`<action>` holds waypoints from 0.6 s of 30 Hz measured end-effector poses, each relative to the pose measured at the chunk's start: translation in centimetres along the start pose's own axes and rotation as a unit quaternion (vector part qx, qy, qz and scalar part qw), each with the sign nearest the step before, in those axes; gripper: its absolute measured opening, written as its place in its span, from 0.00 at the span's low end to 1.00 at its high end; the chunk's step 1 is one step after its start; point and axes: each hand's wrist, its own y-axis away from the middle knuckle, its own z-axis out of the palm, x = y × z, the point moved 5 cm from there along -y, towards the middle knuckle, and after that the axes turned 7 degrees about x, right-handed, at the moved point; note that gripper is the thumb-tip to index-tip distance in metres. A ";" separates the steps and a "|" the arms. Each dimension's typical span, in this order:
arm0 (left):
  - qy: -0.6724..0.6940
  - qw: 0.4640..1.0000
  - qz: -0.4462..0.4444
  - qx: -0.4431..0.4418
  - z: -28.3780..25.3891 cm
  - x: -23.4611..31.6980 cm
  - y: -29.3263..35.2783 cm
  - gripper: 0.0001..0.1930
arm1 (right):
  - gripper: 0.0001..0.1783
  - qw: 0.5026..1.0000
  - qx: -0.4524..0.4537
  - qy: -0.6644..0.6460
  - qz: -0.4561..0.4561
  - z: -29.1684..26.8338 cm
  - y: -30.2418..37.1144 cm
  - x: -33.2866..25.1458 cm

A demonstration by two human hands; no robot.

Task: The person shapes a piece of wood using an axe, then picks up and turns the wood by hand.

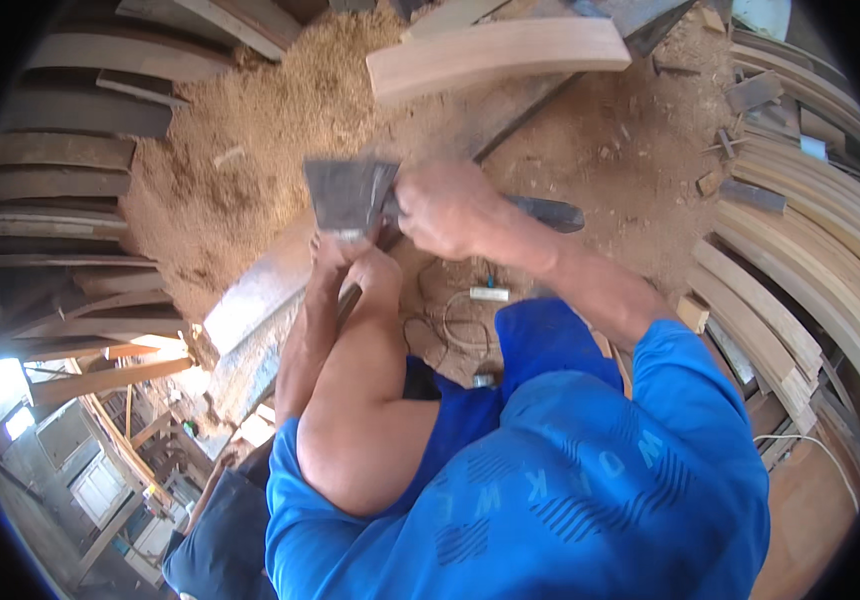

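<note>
A broad, dark grey metal blade [350,193], flared toward its far edge like an adze or hatchet head, stands up in front of my knees. My left hand [338,252] is closed around its narrow lower end, beside my bare left knee. Against the blade's right side, my right hand [447,210] is curled into a fist and slightly blurred. What lies inside those fingers is hidden. Just beyond my right wrist is a dark, blunt-ended piece [552,213]; I cannot tell whether it joins anything in my hand.
A pale curved plank [500,58] lies ahead across a dark beam [530,118], over sawdust [250,120]. Stacked boards line the left [60,185] and right [800,290]. A white power strip [489,294] with a cord sits between my legs. Another person [220,540] is at lower left.
</note>
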 end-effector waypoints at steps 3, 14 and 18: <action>0.061 0.995 -0.057 0.056 -1.1 0.8 -1.6 0.07 | 0.14 0.985 0.113 -0.129 -0.010 -1.9 -0.5 0.4; 0.041 0.996 -0.079 0.021 0.7 0.4 -4.7 0.10 | 0.16 0.906 0.355 -0.226 -0.053 -10.3 1.8 2.3; 0.026 0.995 -0.098 0.001 1.2 0.3 -4.2 0.10 | 0.15 0.902 0.363 -0.226 -0.052 -10.8 2.0 2.1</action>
